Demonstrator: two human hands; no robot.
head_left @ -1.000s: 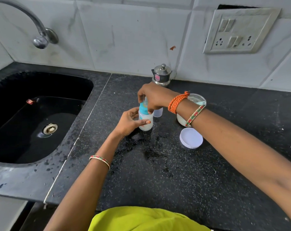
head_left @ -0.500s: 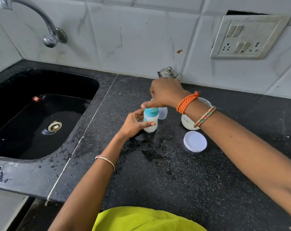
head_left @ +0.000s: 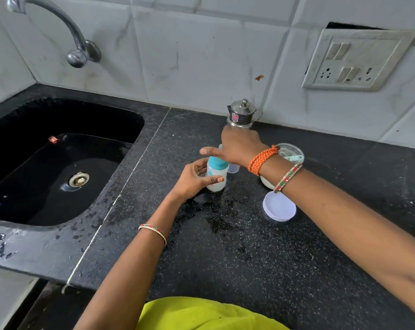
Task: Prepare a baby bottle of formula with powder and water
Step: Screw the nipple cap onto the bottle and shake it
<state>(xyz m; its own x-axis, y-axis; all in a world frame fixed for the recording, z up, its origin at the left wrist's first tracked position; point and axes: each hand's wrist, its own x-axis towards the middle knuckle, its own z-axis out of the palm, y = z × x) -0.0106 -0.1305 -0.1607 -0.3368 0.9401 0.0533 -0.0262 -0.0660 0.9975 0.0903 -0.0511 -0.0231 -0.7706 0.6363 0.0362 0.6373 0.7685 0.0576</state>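
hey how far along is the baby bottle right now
Looks mostly done: the bottle holds milky liquid and wears its teal collar. In hand: left hand grips it, right hand hovers above. Left: clear cap behind it, and white lid lying off the powder tub.

The wall (head_left: 201, 55) was white tile with a switch plate (head_left: 358, 59). The black bench (head_left: 249, 258) was wet beside a sink (head_left: 18, 248) and tap (head_left: 66, 27).

A home kitchen is showing here. A black stone table (head_left: 261, 258) is carrying a sunken sink (head_left: 58, 163) under a steel tap (head_left: 58, 27). White wall tiles (head_left: 189, 55) are backing a switchboard (head_left: 358, 60) and a small steel pot (head_left: 243, 114).
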